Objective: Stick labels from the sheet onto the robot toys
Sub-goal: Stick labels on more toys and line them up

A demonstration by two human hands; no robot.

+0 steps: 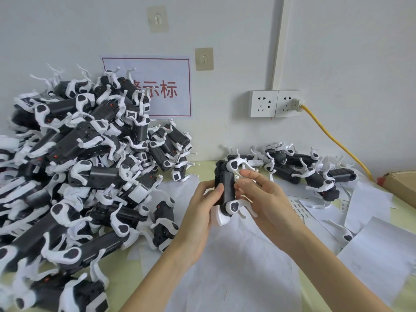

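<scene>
On pale table by white wall: both hands' grip holding robot toy

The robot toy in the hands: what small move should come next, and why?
Probably press the label flat. The left hand grips the black robot toy, and the right hand has its fingertips on a small white label at the toy's side, so rubbing it down seems due.

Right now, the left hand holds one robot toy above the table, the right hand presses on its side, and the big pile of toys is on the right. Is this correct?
Not quite. The head view shows the big pile of toys on the left, not the right. The rest holds: the left hand holds the robot toy, and the right hand presses on its side.
</scene>
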